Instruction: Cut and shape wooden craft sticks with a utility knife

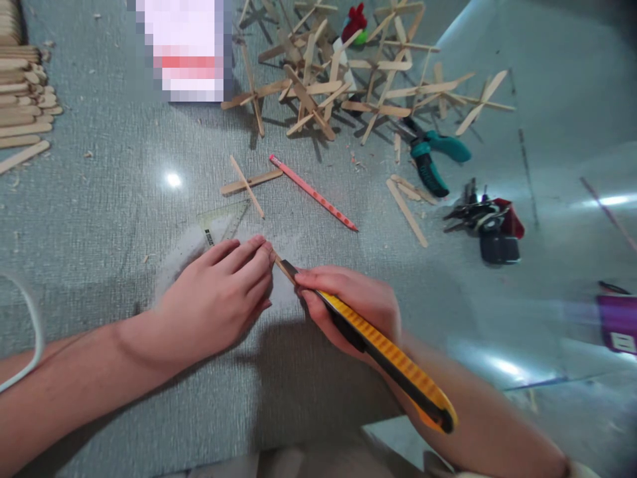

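My right hand (351, 309) grips a yellow and black utility knife (383, 345), its handle slanting down to the right. The blade end lies against a wooden craft stick (282, 262). My left hand (226, 292) pinches the stick's other end, its fingers closed and pressed low over the table; they hide most of that end. Just beyond the left fingers lies a clear set square (223, 219), partly covered. Two crossed craft sticks (251, 180) rest above it, and a pink pencil (313, 192) lies to their right.
Several joined stick pieces (308, 93) cover the far middle. Stacked craft sticks (24, 99) lie far left. Teal-handled pliers (432, 156), loose sticks (408, 209) and a bunch of keys (488, 216) lie right. A white cable (34, 332) curves over my left forearm.
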